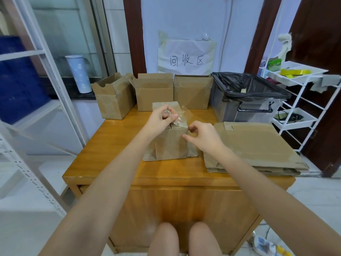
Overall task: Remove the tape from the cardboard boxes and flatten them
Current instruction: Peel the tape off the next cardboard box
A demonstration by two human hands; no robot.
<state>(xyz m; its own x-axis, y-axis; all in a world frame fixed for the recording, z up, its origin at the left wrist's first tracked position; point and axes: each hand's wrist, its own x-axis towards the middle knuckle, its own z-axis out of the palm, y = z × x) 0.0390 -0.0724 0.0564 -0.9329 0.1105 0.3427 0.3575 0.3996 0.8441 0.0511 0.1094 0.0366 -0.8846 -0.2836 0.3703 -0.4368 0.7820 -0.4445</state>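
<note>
A small cardboard box [170, 143] stands in the middle of the wooden table [118, 145], its bottom flaps splayed on the tabletop. My left hand [160, 118] rests on the box's top and pinches a strip of clear tape [181, 115] that lifts off the top seam. My right hand [201, 136] hovers beside the box's upper right corner with fingers loosely curled and holds nothing.
Three opened cardboard boxes [155, 93] line the table's far edge. A grey bin with a black liner [245, 97] stands at the back right. Flattened cardboard [256, 146] is stacked on the right. White shelving stands on both sides.
</note>
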